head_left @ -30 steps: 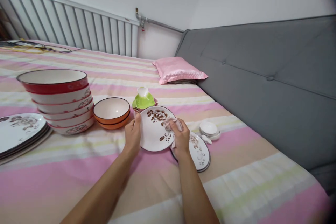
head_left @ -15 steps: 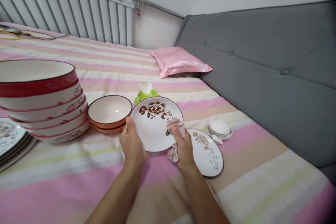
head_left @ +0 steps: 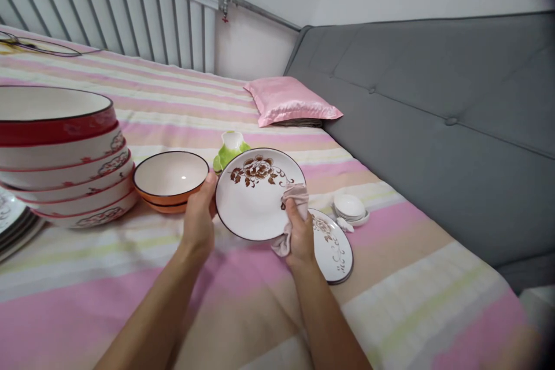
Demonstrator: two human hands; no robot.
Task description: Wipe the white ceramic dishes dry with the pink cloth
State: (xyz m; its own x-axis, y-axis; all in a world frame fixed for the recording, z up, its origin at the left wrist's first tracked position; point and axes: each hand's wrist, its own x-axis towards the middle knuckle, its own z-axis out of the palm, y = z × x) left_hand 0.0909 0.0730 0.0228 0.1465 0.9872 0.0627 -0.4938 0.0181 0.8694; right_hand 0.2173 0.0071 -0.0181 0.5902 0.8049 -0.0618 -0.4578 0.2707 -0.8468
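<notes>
A round white plate [head_left: 255, 214] with a dark rim and brown flower print is held up, tilted toward me. My right hand [head_left: 300, 237] grips its right edge through a pale pink cloth [head_left: 296, 196], thumb on the face. Beside the left rim, my left hand [head_left: 199, 217] is open, its thumb off the plate's face; its other fingers are partly hidden, and I cannot tell whether they touch the rim. Behind the left hand stand orange bowls [head_left: 171, 173], nested. Right of the plate lies another flowered plate [head_left: 332, 251], partly covered by my right hand.
A tall stack of red-and-white bowls [head_left: 60, 156] stands at left, near stacked plates [head_left: 17, 222]. A green-and-white dish [head_left: 229, 150] sits behind the held plate. Small white dishes [head_left: 350, 207] lie at right. Farther back are a pink pillow [head_left: 295, 101] and a grey headboard [head_left: 411, 81].
My left hand has moved left, its thumb coming off the plate's face. The plate has turned slightly in my right hand, which still pinches it with the cloth. The view has shifted a little right.
</notes>
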